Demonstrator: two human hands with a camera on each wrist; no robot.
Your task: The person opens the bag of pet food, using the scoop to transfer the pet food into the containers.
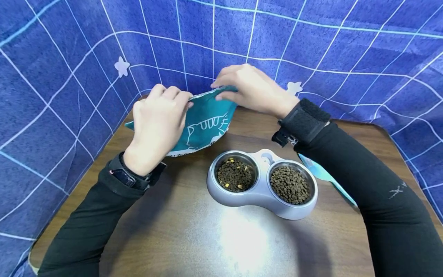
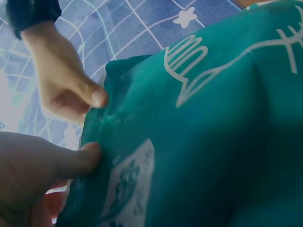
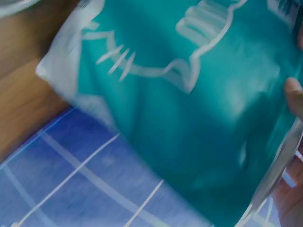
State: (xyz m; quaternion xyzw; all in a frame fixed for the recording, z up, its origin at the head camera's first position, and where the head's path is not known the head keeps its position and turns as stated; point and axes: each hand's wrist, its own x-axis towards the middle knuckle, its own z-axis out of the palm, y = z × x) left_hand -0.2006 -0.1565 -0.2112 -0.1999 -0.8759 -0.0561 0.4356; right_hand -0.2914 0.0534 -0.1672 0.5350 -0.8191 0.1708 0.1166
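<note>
A teal pet food bag with a white cat drawing tilts over the far left of the table, behind a double feeding bowl. Along its top edge the left hand grips the left part, thumb on the printed front as the left wrist view shows. Farther right on the same edge, the right hand pinches the bag between thumb and fingers. In the right wrist view the bag's front fills most of the picture, with the right thumb at its rim. The bag's inside is hidden.
The grey double bowl stand holds two metal bowls: brown kibble with yellow bits at left, plain brown kibble at right. A light blue long-handled utensil lies partly under the right forearm. Blue gridded cloth borders the wooden table.
</note>
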